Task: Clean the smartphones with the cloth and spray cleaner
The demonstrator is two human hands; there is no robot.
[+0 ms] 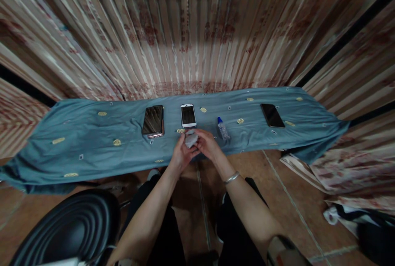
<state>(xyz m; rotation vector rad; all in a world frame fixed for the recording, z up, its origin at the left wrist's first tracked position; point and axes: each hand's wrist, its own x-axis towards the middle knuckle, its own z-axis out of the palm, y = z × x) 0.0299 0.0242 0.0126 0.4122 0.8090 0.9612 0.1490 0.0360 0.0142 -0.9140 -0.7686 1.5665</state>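
Near the front edge of the cloth-covered table, my left hand (pixel 182 151) and my right hand (pixel 207 143) meet around a small pale, whitish piece (pixel 191 139). It looks soft or folded, but its kind cannot be made out. The fingers of both hands are closed on it. Just beyond them lies a white phone (pixel 188 115) with a dark screen. To the right of my right hand is a clear bottle with a blue cap (pixel 222 128), lying on the cloth. A stack of dark phones (pixel 152 121) rests to the left.
A black phone (pixel 272 115) lies farther right on the teal patterned cloth (pixel 92 134). Pleated curtains (pixel 191 31) hang behind the table. At the lower left stands a round black stool (pixel 68 229). Below is a tiled floor (pixel 277 192).
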